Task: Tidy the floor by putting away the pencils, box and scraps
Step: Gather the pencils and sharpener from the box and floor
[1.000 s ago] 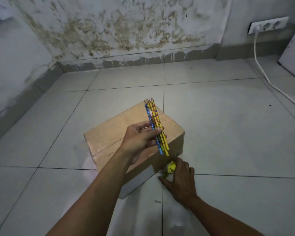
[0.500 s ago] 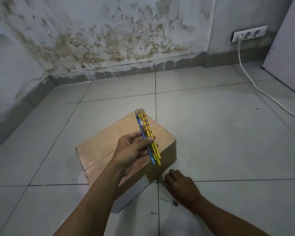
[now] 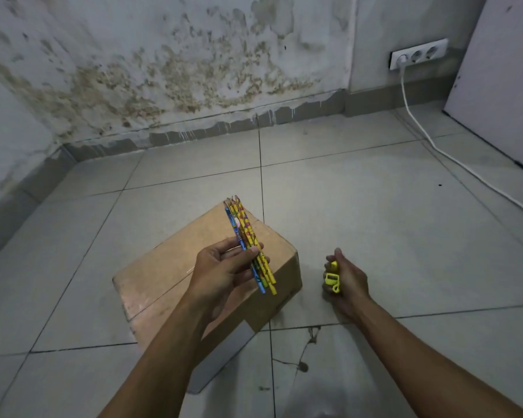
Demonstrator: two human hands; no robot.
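Observation:
My left hand (image 3: 221, 268) grips a bundle of several patterned yellow and blue pencils (image 3: 245, 233), tips pointing up and away, above a closed brown cardboard box (image 3: 160, 273) that lies on the tiled floor. To the right of the box, my right hand (image 3: 346, 277) is lifted off the floor and curled around small yellow plastic pieces (image 3: 332, 277), which look like sharpeners. Dark scraps and a thin thread (image 3: 305, 354) lie on the tile in front of the box, between my forearms.
A stained wall (image 3: 163, 70) and skirting run along the back and left. A white socket strip (image 3: 417, 54) sits on the wall at right, its white cable (image 3: 453, 158) trailing over the floor. A white panel (image 3: 501, 86) stands at far right.
My right hand picked the yellow pieces off the floor by the box corner, rose and moved right. The left hand kept holding the pencils over the box. The view tilted slightly.

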